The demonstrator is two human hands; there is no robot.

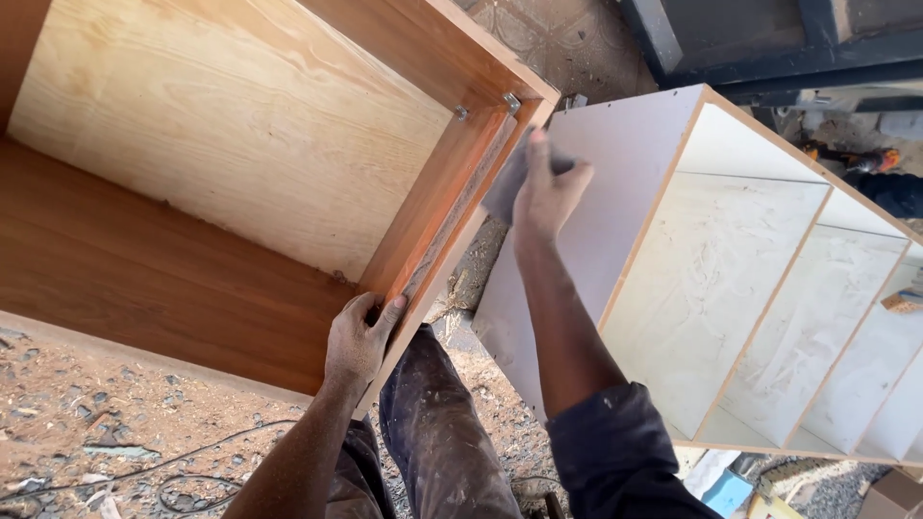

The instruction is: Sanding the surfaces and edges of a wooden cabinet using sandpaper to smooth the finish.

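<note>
Head view: I count two cabinets, one brown wooden cabinet (221, 163) and, right of it, one white shelf unit (760, 288). One grey sanding pad (508, 178) lies against the brown cabinet's front edge, my right hand (546, 192) gripping it, arm extended. My left hand (361, 336) clasps that edge lower down.

The brown cabinet (192, 192) and white shelf unit (769, 288) run past the edges.

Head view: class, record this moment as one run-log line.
left hand: grips edge of brown cabinet | right hand: presses grey sanding pad on that edge | white shelf unit: beside, untouched
</note>
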